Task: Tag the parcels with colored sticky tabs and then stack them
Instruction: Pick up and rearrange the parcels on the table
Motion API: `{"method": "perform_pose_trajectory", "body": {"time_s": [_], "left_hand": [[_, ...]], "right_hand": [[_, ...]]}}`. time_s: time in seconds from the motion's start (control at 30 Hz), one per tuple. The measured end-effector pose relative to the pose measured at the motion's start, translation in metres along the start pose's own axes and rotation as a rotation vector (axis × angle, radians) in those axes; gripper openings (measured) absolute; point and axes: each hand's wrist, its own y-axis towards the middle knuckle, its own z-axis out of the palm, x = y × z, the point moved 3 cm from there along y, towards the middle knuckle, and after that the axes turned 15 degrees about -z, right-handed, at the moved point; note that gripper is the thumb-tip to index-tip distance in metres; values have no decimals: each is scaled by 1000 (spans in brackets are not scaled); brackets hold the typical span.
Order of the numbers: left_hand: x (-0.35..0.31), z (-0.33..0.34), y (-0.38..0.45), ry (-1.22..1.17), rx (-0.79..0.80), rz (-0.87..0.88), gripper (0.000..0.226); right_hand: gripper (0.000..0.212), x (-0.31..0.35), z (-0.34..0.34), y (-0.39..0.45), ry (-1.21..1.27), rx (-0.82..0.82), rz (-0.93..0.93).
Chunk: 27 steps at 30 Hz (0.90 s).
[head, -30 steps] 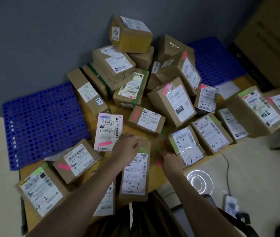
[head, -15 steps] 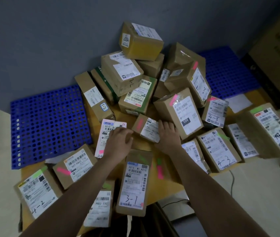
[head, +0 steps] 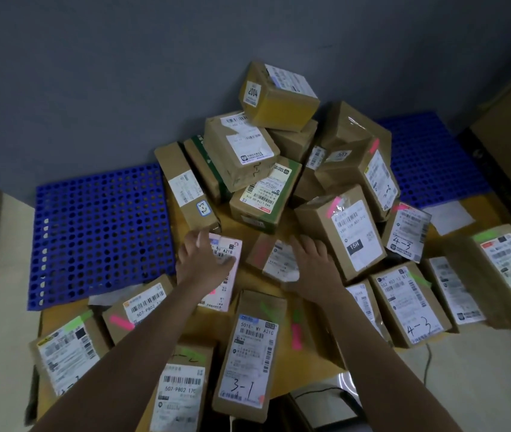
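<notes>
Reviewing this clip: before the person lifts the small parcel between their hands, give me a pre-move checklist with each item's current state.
1. Right hand on the small parcel: ok, it rests on its near end.
2. Left hand free to help: not ok, it lies on the white-labelled parcel.
3. Small parcel tagged: ok, pink tab on top.
4. Nothing stacked on it: ok.
5. Neighbouring 15H parcel stable: cannot tell, it sits tilted close beside.

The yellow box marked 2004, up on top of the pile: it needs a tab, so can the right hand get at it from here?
Probably yes: the yellow box sits exposed on top, nothing covering it, though the right hand must stretch over the pile.
</notes>
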Motion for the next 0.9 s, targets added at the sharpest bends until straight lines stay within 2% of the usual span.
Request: {"method": "perform_pose_trajectory", "body": {"time_s": [0.07,0.13,0.2,0.27,0.33,0.47,0.53,0.6,0.73,0.8,0.9], "left_hand": [[-10,-11,7,-63,-30,29,84],[-25,-23,16,-89,-36,59,79],[-45,-39,25,-124,-56,88,73],[-65,-53,32,-193,-71,113,67],[-80,-63,37,-264,-40,121,62],[-95,-79,46,-482,28,83,61],[-93,-88,47,-648,90,44,67],[-87,-96,48,-811,173,12,82],[-70,-100,47,-1091,468,-22,114],[-62,-97,43,-1153,579,-23,106],[-57,-91,29,-1169,694,-13,74]], "right_hand": [[83,8,-17,20,62,-101,-55],[80,17,-36,49,240,-282,-44],[96,26,-53,80,447,-416,27],[119,34,-68,109,586,-460,87],[132,39,-80,134,666,-469,143],[128,40,-91,157,707,-507,200],[122,39,-96,151,726,-551,172],[122,40,-101,131,756,-564,80],[126,43,-104,74,768,-543,-150],[123,41,-104,56,791,-548,-236],[112,36,-109,41,877,-571,-243]]}}
